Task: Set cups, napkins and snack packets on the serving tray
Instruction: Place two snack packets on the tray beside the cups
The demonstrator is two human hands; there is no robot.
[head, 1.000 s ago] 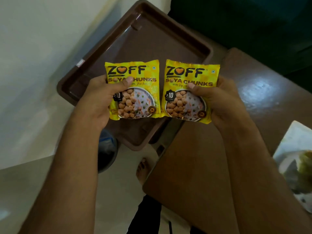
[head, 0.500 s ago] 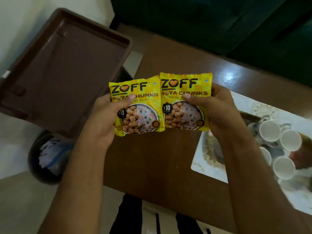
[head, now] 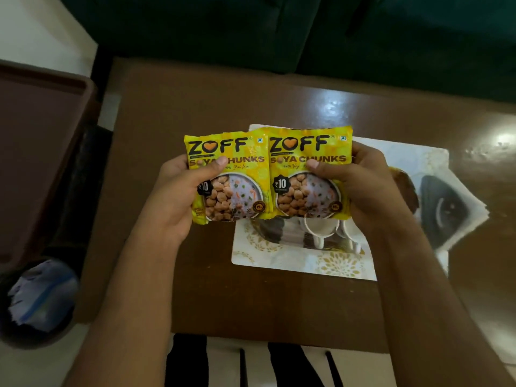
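Two yellow snack packets are held side by side above the brown table (head: 251, 297). My left hand (head: 176, 196) grips the left packet (head: 240, 174) with the thumb across its front. My right hand (head: 360, 191) grips the right packet (head: 310, 163) the same way. Below the packets lies a white serving tray (head: 279, 258) with gold patterns. White cups (head: 321, 229) stand on it, mostly hidden by the packets and my right hand. A stack of napkins (head: 446, 208) with a dark print lies at the tray's right side.
A large brown plastic tray (head: 36, 152) sits off the table's left edge. Below it on the floor stands a dark bin (head: 39, 303) with blue and white waste. A dark green sofa (head: 307, 32) runs along the table's far side.
The view has swung right from the brown tray to the table. Both hands, each with its packet, now hover over the white tray and cups.
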